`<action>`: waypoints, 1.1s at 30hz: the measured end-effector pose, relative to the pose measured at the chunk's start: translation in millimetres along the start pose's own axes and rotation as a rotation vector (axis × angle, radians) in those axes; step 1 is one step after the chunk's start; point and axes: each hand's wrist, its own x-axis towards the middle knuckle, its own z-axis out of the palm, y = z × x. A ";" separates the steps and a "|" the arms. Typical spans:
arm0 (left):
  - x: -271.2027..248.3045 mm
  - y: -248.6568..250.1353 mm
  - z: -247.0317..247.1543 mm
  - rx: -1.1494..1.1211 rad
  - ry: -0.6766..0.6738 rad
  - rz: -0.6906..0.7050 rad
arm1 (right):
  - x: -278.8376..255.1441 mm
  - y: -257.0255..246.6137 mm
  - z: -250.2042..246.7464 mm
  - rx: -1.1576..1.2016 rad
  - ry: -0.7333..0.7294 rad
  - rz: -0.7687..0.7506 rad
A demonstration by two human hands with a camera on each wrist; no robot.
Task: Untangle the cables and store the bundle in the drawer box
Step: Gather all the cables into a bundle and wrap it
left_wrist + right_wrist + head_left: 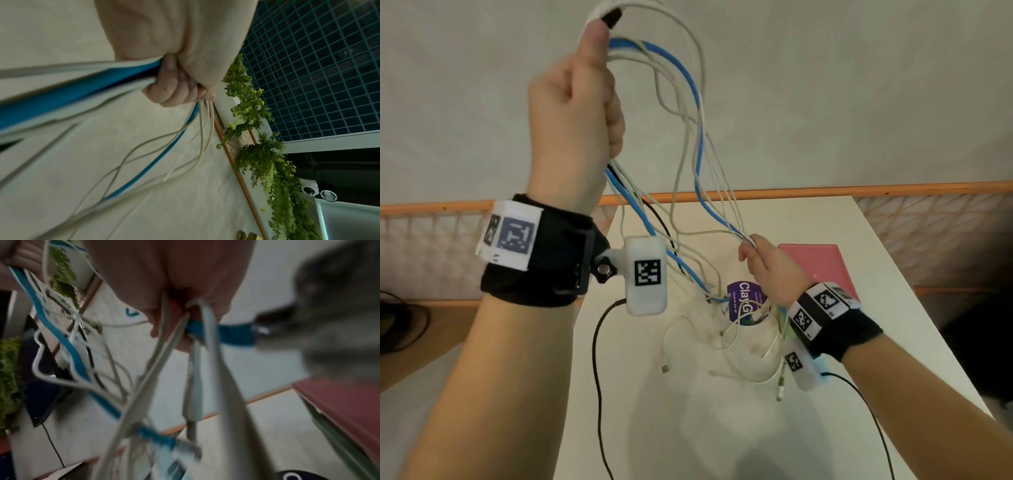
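Note:
My left hand (578, 102) is raised high above the table in a fist, and it grips a bundle of white, blue and black cables (695, 102). The left wrist view shows its fingers (172, 87) curled round the same cables (82, 91). The loops hang down to my right hand (767, 267), which pinches several strands low over the table. In the right wrist view its fingers (164, 318) close on white strands and a blue cable (232, 334). Loose plug ends (722, 329) trail on the white table (688, 411). A pink box (822, 263) sits behind my right hand.
A purple round label (739, 301) lies on the table under the cables. Black wrist-camera leads (597, 377) run across the table towards me. An orange rail (825, 190) and mesh fence lie beyond the far edge. Green hanging plants (267, 162) show in the left wrist view.

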 end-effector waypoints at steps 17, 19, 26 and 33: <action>-34.0 -11.6 36.8 0.576 -0.709 0.090 | -7.3 -136.0 -87.3 -0.279 0.098 -0.499; -37.9 -19.2 32.9 0.496 -0.740 0.047 | -4.7 -135.4 -76.6 -0.300 0.107 -0.463; -72.7 -82.1 4.2 0.403 -0.615 -0.169 | -10.6 -116.7 -95.0 0.252 0.345 -0.347; -85.6 -125.5 -9.4 0.605 -0.580 -0.198 | -40.7 -70.9 -104.6 0.106 0.183 -0.132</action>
